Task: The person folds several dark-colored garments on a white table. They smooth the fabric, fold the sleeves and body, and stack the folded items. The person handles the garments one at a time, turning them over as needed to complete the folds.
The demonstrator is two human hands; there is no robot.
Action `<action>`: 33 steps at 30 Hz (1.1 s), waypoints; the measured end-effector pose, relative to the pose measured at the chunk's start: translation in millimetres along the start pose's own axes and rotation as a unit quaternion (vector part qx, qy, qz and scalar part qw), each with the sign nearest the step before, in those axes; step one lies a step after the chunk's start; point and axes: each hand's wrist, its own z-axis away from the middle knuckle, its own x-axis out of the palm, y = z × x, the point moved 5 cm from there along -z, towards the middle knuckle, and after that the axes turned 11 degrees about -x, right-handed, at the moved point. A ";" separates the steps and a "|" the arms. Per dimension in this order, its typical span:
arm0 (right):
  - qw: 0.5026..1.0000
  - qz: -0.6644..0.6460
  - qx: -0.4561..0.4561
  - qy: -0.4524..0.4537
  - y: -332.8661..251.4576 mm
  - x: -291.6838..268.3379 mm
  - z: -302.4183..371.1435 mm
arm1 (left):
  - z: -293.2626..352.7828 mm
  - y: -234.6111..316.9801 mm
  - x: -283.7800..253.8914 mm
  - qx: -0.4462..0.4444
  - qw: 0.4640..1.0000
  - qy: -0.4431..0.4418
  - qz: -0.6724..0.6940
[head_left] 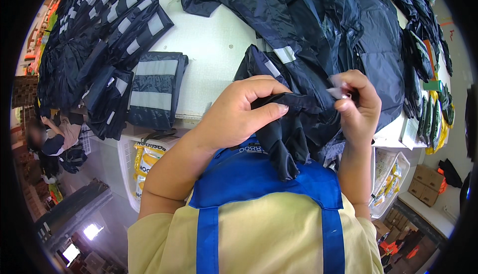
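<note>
My left hand [234, 109] grips the edge of a dark navy garment [288, 147], thumb laid on top and fingers curled underneath. Its lower part hangs in folds in front of my blue apron [269, 179]. To the right, my right hand [359, 107] is raised with thumb and fingers pinched on a small whitish piece [338, 90], too blurred to name. That hand is close to the garment's right end; whether it touches the cloth I cannot tell. Just beyond my hands lies more shiny dark fabric [294, 30] with a grey reflective patch [285, 55].
A folded garment with two grey bands [157, 90] lies left on the white table [206, 45], near heaps of striped dark garments [89, 40]. Baskets of yellow packets [148, 167] stand below the table edge. Another person [59, 137] is at far left; cardboard boxes [425, 183] are at right.
</note>
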 end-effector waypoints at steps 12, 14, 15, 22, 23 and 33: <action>0.980 -0.189 0.021 0.062 48.8 -5.6 34.5 | 13.2 17.4 44.4 0.354 0.904 0.101 -0.216; 0.974 -0.204 0.038 0.094 48.1 -12.0 42.8 | 4.2 -0.1 40.1 0.275 0.909 0.153 -0.273; 0.980 -0.176 0.030 0.089 46.2 -8.7 42.3 | 0.1 -9.1 40.2 0.196 0.924 0.148 -0.294; 0.986 -0.103 0.132 0.019 25.7 4.0 43.8 | -9.6 -6.2 28.5 0.216 0.904 0.222 -0.295; 0.989 -0.005 0.146 0.002 27.2 4.9 45.3 | -7.4 -5.0 28.8 0.237 0.895 0.225 -0.304; 0.919 -0.236 0.197 0.248 43.2 19.5 16.7 | -4.2 10.7 8.3 0.319 0.795 0.261 -0.445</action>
